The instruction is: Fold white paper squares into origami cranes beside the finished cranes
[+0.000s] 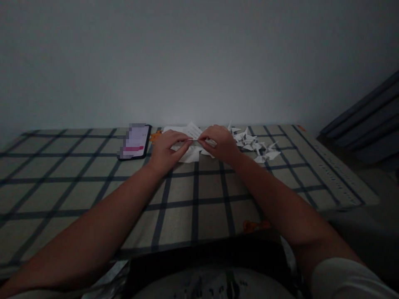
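Left hand and right hand: grip clamped on small paper piece, both sides. Loose paper near; folded paper shapes right, phone left, on table.

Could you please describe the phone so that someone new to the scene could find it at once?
Start with the checked tablecloth, whose far edge runs along the pale wall. Near that edge, to the left of the person's left hand, is the phone. Its dark rim and lit screen with a pink bar set it apart from the white paper on that hand's other side.
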Tool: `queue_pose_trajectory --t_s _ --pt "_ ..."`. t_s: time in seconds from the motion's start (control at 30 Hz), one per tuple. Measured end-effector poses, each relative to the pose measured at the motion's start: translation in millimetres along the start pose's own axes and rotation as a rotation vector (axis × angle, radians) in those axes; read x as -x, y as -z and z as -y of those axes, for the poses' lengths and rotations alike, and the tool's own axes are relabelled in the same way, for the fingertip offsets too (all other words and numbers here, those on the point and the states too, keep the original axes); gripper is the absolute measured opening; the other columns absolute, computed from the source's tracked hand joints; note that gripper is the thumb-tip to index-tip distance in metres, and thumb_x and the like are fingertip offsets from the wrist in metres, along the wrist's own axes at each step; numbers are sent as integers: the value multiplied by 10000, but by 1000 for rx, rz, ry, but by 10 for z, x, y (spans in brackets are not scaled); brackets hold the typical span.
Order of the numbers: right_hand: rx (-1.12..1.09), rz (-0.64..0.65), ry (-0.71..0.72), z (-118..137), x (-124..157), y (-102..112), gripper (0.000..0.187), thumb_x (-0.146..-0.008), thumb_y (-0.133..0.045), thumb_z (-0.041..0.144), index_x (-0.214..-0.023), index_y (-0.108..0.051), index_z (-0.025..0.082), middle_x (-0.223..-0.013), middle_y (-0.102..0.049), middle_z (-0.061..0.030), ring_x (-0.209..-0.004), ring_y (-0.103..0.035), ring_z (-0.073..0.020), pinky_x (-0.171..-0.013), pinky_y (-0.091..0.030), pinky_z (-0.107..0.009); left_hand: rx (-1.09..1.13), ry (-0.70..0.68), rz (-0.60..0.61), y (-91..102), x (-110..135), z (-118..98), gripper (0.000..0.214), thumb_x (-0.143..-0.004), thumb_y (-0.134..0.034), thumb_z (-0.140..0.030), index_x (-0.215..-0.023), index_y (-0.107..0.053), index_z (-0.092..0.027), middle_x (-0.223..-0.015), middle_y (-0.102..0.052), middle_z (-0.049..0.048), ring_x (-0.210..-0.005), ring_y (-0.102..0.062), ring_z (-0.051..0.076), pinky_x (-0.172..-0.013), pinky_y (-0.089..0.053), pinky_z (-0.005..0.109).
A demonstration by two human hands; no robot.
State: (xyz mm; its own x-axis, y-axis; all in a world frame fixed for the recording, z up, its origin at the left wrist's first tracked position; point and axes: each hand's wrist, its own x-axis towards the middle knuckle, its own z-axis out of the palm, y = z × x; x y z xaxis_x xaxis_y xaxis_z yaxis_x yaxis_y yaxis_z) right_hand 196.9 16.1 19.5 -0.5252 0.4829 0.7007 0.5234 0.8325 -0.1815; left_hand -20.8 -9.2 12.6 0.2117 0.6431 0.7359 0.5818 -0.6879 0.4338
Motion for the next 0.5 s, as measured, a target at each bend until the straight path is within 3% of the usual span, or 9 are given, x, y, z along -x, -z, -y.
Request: queue_pose_trajectory --t_s 0.23,0.5 --pt "-94 -23 -5 16 3 -75 216 -960 -548 351 -867 -650 184 -849 -677 -59 -838 -555 -182 -819 -366 -336 -8 -59 -13 -42 19 -2 150 -874 -657 -344 -844 -741 -223 -885 -776 44 -838 -691 183 -858 -492 348" --pt "-226 -29 -2 47 -26 -110 182 -935 -528 329 -839 -608 197 -817 -643 -47 -804 -543 -168 -800 -402 -330 10 12 26 -59 28 -26 173 -871 -643 -375 -834 -737 -234 -872 -766 40 -826 -673 186 -862 -496 357"
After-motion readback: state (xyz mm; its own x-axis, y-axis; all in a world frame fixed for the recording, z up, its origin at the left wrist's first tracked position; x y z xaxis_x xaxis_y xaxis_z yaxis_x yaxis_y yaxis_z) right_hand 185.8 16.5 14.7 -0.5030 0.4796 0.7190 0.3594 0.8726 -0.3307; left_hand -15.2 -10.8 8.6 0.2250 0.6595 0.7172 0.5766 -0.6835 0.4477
